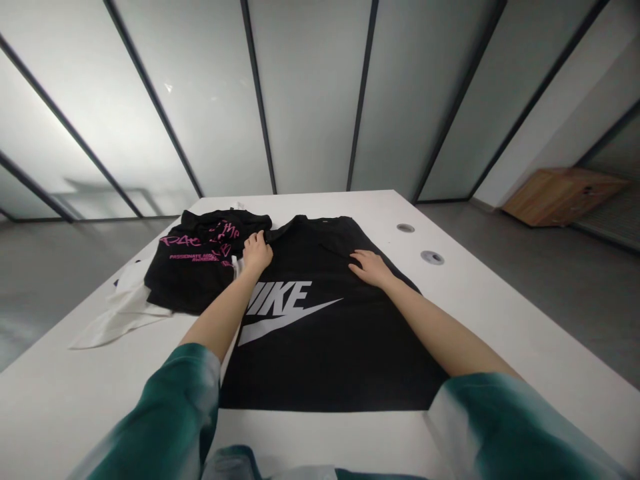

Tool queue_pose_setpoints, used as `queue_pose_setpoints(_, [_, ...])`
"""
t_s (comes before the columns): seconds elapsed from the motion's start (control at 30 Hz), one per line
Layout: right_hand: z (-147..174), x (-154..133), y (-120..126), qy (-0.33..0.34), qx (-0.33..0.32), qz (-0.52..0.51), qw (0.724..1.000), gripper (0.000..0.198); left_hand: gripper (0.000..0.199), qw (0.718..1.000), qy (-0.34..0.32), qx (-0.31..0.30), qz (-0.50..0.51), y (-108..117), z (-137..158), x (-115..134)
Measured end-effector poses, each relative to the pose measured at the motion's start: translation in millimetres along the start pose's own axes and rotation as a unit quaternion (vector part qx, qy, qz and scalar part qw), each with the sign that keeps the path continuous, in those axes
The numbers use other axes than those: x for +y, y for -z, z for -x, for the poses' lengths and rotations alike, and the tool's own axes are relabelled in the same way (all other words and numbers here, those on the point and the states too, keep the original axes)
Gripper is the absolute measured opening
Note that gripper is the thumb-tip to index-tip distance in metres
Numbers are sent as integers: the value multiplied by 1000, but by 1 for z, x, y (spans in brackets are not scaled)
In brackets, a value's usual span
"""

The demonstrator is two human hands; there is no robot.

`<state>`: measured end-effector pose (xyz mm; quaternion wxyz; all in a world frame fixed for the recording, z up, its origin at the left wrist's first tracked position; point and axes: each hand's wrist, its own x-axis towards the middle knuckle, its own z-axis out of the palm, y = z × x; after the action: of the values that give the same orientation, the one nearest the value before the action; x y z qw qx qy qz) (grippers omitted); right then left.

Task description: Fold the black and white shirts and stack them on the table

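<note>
A black T-shirt (340, 353) with a white NIKE print lies spread on the white table (500, 333), its neck at the far end and its hem towards me. My left hand (257, 253) is at the shirt's upper left edge, with its fingers bent and closed on the cloth near the sleeve. On the upper right part of the shirt rests my right hand (371, 268), its fingers spread over the fabric and holding nothing. Just left of my left hand is a folded black garment (185, 283) with pink lettering.
White cloth (117, 313) sticks out from under the folded black garment. Two round grommets (433, 257) are set in the tabletop on the right. Behind the table stands a frosted glass partition (310, 100) with dark frames. A wooden cabinet (555, 193) is on the floor at right.
</note>
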<state>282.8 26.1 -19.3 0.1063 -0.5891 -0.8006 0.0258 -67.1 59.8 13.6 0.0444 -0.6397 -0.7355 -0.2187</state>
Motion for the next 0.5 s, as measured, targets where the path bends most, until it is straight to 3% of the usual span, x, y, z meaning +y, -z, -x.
queue_pose_setpoints(0.13, [1,-3,3,-5,-5,-1,1000,48,42,996,-22,-75,-49,3,-35,-7])
queue_pose_setpoints(0.23, [2,-5,5,-6,-8,-5,1000,47,27,993,17,-109,30,3,-63,-8])
queue_pose_setpoints(0.37, [2,-5,3,-4,-5,-8,1000,48,21,963,95,-75,242,3,-94,-2])
queue_pose_setpoints(0.5, [0,-2,0,-1,-3,-10,1000,49,22,958,100,-38,266,13,-118,2])
